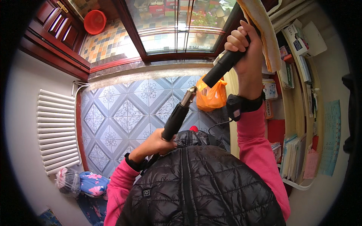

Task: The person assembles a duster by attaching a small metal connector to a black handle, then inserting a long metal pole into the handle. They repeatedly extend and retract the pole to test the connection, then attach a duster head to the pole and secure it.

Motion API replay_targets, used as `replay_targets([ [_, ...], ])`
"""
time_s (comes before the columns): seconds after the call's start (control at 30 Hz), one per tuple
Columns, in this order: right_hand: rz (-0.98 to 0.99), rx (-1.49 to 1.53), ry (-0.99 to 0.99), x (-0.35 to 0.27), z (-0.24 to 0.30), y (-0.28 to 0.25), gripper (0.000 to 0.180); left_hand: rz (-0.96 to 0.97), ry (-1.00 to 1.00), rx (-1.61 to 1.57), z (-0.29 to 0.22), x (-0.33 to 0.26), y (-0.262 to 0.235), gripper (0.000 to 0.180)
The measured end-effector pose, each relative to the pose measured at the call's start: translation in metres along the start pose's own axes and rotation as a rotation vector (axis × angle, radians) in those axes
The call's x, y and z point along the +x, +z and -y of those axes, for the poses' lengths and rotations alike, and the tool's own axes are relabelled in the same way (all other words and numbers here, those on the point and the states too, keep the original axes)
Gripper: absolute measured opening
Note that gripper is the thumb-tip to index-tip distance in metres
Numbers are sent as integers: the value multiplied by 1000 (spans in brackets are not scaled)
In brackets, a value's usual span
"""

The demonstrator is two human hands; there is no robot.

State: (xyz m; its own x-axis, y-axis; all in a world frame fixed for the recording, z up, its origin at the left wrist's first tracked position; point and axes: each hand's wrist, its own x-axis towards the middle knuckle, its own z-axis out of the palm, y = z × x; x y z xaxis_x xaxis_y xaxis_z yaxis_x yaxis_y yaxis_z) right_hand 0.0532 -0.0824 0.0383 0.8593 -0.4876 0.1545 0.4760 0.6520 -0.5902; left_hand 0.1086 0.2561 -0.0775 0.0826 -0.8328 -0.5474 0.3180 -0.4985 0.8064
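My left hand [157, 143] is closed round a black handle [176, 119], low and in front of my chest. The handle slants up to the right and ends in a silver metal fitting [187, 96]. My right hand [246, 45], raised higher and further right, grips a black tubular grip [224, 68] that points down to the left. The two lower ends come close together in the picture; I cannot tell whether they join. Behind them, an orange plastic bag [212, 95] stands on the floor.
Bookshelves [298, 113] with books and papers line the right side. A white radiator [57, 132] hangs on the left wall, with a blue flowered bundle [92, 184] below. Ahead are a glass door [177, 41] and a red basin [95, 22] beyond the sill.
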Motion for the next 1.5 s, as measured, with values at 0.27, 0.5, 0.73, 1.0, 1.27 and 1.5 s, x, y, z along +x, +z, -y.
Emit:
replay_targets([
  [0.27, -348, -56, 4, -40, -44, 27, 25, -303, 141, -207, -35, -14, -10, 23],
  [0.5, -336, -20, 64, -65, -78, 44, 24, -238, 199, -117, -67, -6, 11, 46],
  [0.73, -400, 14, 46, -78, -94, 34, 10, -218, 123, -7, -60, -6, 21, 45],
  [1.0, -444, -4, 5, -91, -102, 40, 12, -125, 150, -4, -65, -5, 28, 37],
  [1.27, -431, 73, 34, -96, -108, 37, 19, -203, 101, 8, -67, -8, 29, 31],
  [1.5, -422, 169, 96, -95, -116, 30, 24, -120, 60, -67, -73, -8, 28, 34],
])
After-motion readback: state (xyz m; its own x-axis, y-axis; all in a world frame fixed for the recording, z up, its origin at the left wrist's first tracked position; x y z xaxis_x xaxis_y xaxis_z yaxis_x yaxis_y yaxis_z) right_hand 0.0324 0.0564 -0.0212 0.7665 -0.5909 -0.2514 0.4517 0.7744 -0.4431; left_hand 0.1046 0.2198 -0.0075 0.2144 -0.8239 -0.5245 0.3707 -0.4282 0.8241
